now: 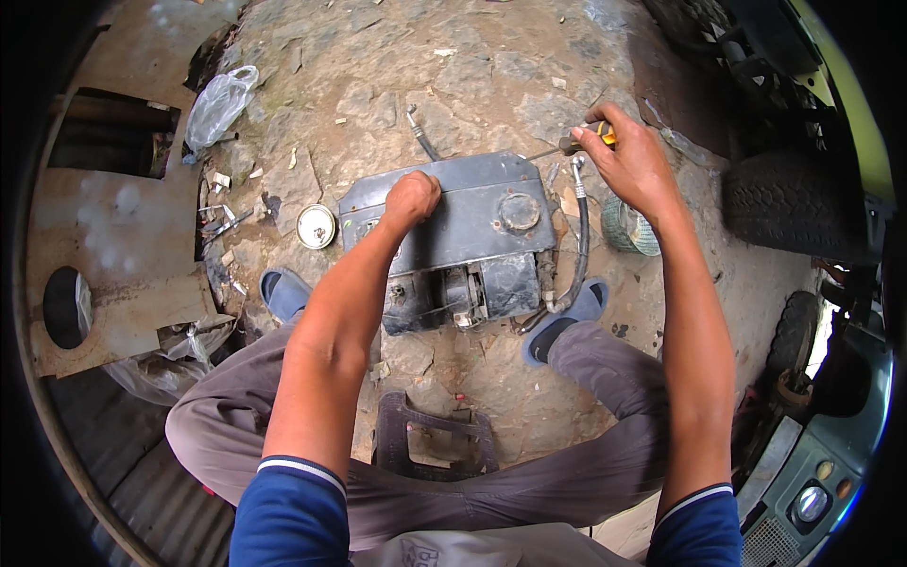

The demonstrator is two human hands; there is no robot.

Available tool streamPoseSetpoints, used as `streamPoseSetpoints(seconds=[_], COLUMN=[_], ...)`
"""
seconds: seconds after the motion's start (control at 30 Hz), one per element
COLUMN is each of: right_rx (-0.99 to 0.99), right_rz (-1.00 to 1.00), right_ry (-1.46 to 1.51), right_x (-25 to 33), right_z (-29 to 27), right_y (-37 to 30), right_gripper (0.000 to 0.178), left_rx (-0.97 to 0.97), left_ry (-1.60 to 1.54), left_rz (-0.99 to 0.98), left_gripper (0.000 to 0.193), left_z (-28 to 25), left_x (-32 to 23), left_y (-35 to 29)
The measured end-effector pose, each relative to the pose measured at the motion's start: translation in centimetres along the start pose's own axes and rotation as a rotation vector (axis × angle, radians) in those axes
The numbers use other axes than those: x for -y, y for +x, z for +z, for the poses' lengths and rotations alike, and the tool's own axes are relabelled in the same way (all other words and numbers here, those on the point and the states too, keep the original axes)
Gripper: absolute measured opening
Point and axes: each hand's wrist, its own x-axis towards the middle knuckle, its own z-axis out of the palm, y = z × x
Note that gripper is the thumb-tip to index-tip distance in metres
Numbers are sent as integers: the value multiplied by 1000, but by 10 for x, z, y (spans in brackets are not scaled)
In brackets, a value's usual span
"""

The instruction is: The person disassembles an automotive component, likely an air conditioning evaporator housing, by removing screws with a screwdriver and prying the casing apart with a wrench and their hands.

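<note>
A dark, worn metal unit (463, 210) with a flat housing and a blower-like lower part lies on the ground between my feet. My left hand (413, 198) is closed and rests on top of its housing; anything inside those fingers is hidden. My right hand (625, 154) grips a screwdriver (606, 135) with a yellow and black handle. Its thin shaft points left, toward the far right corner of the housing. One hose (583, 227) with a metal fitting runs along the unit's right side, and another hose end (420, 132) sticks out beyond its far edge.
A round tin (316, 227) with small parts stands left of the unit, and a greenish round container (631, 227) to its right. Rusty sheet metal (142, 222) and a plastic bag (221, 106) lie at left. Vehicles, one with a tyre (794, 203), line the right side.
</note>
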Motion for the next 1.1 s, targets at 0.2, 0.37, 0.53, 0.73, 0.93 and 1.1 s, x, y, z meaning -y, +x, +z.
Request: streamPoseSetpoints(seconds=[0.2, 0.37, 0.53, 0.73, 0.93, 1.1], right_rx=[-88, -96, -36, -3, -51, -32], right_rz=[17, 54, 82, 121, 111, 126], right_ry=[32, 185, 359, 266, 218, 94], right_x=[-7, -20, -7, -8, -9, -16], right_z=[-6, -10, 1, 10, 10, 16], right_y=[-14, -24, -24, -27, -19, -15], right_gripper=[40, 32, 30, 30, 29, 35], left_rx=[14, -299, -524, -521, -601, -577], left_ry=[-548, -494, -587, -306, -244, -121], left_rz=[-312, -176, -702, -552, -514, -515], left_gripper=[49, 26, 23, 24, 26, 34], left_z=[-32, -84, -60, -12, 1, -4], left_x=[-8, 78, 230, 230, 245, 234], left_y=[-5, -36, -91, -89, -88, -84])
